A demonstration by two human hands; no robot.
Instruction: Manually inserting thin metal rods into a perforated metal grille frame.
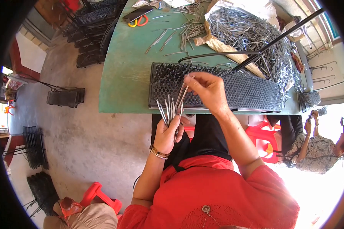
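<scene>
The fingers of my left hand (166,134) are closed around a bundle of slender, silver-grey metal rods (173,110), which fan upward from the grip, in front of the table's near edge. My right hand (209,93) is above and to the right, thumb and fingertips narrowed in a pinch on slim metallic rods (183,95) at their upper portion; I cannot tell how many. Directly behind is a long black rectangular rack (252,91) with a honeycomb of round holes, set along the edge of the green-topped table (122,82). Beyond the rack, a heap of loose metal rods (248,32) lies in torn brown paper (227,52). Scissors with orange and yellow handles (138,24) lie at the far left.
</scene>
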